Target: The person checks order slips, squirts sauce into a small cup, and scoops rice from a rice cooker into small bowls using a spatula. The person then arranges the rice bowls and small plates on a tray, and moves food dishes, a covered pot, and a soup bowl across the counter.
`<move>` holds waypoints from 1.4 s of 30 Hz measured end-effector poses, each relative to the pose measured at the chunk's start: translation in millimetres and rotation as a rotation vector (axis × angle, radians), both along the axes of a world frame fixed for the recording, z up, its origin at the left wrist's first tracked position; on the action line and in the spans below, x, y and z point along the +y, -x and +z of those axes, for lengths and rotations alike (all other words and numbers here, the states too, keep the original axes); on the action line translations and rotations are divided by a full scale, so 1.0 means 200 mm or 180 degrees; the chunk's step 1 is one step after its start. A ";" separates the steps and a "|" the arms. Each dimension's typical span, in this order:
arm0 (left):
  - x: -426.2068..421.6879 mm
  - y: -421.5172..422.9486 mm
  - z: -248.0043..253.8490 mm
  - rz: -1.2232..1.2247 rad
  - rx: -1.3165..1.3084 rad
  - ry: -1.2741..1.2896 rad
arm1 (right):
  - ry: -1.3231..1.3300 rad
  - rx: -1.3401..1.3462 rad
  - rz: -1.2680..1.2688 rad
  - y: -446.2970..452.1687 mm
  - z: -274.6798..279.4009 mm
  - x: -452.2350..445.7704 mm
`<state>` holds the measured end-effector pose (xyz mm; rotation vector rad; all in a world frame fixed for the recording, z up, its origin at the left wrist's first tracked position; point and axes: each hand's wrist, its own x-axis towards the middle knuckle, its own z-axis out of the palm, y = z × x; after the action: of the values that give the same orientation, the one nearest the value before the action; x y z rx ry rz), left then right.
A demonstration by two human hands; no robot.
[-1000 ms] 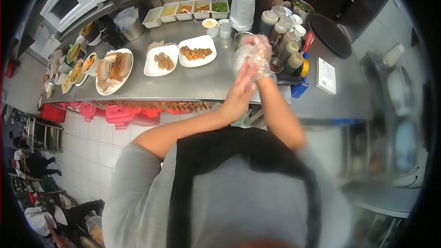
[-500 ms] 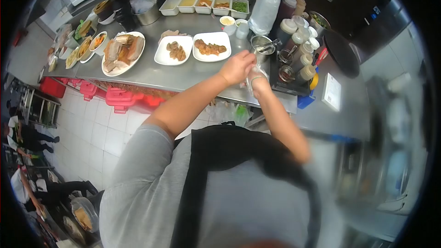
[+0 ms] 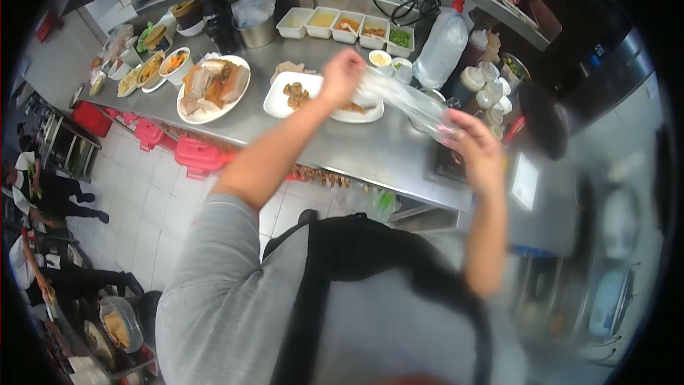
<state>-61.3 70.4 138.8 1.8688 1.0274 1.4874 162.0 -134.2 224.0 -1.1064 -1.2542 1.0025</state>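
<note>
Between my two hands a thin clear plastic glove [image 3: 406, 103] is stretched at a slant over the counter, its shape partly blurred. My left hand [image 3: 342, 76] is closed on its upper left end, above the plates. At the lower right end, the fingers of my right hand [image 3: 477, 148] are curled on the plastic. Under my left forearm and hand are a square white plate [image 3: 275, 102] with chunks of brown food and a second white plate [image 3: 367, 115], mostly covered. An oval plate [image 3: 245, 80] of sliced meat sits further left.
White tubs [image 3: 293, 23] of toppings line the back of the steel counter [image 3: 342, 146]. A large clear bottle [image 3: 442, 50] with a red cap and several squeeze bottles [image 3: 472, 80] stand at right. Pink containers [image 3: 196, 157] sit below the counter. People [image 3: 53, 185] work at far left.
My hands were close together by the metal pot, with plastic around my right hand. They have moved apart, left hand up and left, right hand to the right, stretching the plastic.
</note>
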 end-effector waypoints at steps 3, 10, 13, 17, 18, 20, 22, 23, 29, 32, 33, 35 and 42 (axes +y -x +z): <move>0.33 0.35 0.17 0.1321 0.0401 -0.0895 | -0.0137 -0.0014 -0.0346 -0.05 0.20 0.05; 1.08 1.04 -0.19 0.2021 0.2707 -0.0737 | -0.1059 -0.1494 -0.0779 0.05 0.82 0.37; 1.05 1.04 -0.14 0.0700 0.4015 0.1235 | -0.1612 -0.2488 -0.1205 0.10 1.15 0.71; 1.02 1.04 -0.04 0.0881 0.3554 0.0848 | -0.2116 -0.4061 -0.1809 -0.11 1.46 1.31; 0.99 1.05 0.01 0.0629 0.3412 0.0594 | -0.1993 -0.4200 -0.2252 -0.17 1.48 1.44; 0.91 1.08 0.10 0.0169 0.3084 0.0118 | -0.1759 -0.4442 -0.3097 -0.23 1.52 1.65; 0.80 1.13 0.21 -0.0203 0.2836 -0.0212 | -0.0821 -0.4354 -0.3371 -0.18 1.56 1.72; 0.75 1.15 0.26 -0.0396 0.2713 -0.0380 | -0.0339 -0.4290 -0.3493 -0.17 1.57 1.75; 0.59 1.10 0.62 -0.1323 0.1658 -0.0391 | -0.2049 -0.4911 -0.4036 -0.15 1.68 1.74; 0.53 0.85 0.92 -0.2341 0.0910 -0.0158 | -0.3234 -0.5019 -0.3287 0.07 1.68 1.65; 0.51 0.74 1.02 -0.2832 0.0424 0.0075 | -0.3537 -0.4989 -0.3044 0.16 1.68 1.63; 0.47 0.51 1.19 -0.3464 -0.0535 0.0340 | -0.3913 -0.5188 -0.2570 0.38 1.62 1.50; 0.51 0.32 1.44 -0.3566 -0.2698 0.1328 | -0.4468 -0.5088 -0.0557 0.76 1.29 1.25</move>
<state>-125.3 172.1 426.0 0.9696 -0.1516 1.0200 10.9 116.0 481.1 -0.6095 -2.3100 -1.2416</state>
